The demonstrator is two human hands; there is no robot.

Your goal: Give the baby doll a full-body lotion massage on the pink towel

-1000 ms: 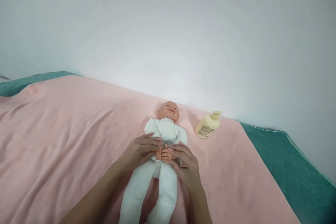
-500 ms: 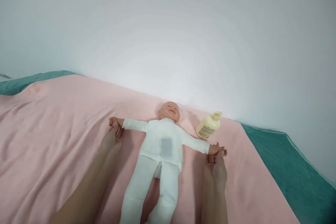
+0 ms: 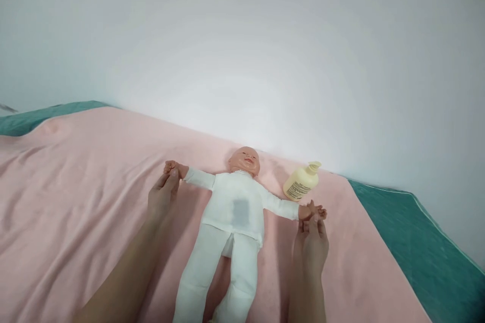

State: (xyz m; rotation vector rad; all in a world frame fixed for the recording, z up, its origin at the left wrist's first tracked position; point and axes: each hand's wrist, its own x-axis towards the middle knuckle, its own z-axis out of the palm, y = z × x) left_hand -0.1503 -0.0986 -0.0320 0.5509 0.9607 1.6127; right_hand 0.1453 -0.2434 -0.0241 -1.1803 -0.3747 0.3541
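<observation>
a baby doll (image 3: 233,212) in a white cloth suit lies face up on a pink blanket (image 3: 76,202) spread over a bed, its head toward the far wall and its legs toward you. its arms are stretched straight out to either side. your left hand (image 3: 162,194) reaches in from the near left, and its fingers (image 3: 172,177) pinch the doll's small hand at the far left. your right hand (image 3: 311,242) comes in from the near right, with its fingers (image 3: 308,222) closed lightly on the doll's other hand. both grips are narrow, just thumb and fingertips on the plastic hands.

to do this well, keep both grips light and low near the blanket, move the two arms evenly, and let the doll's body stay flat and centred between your forearms. a grey patch shows on the doll's belly.

a pale yellow pump bottle (image 3: 301,181) lies tilted on the blanket at the far right, just beyond the doll's arm and apart from it. its contents cannot be seen. a teal bed cover (image 3: 417,242) shows past the blanket's right edge.
</observation>
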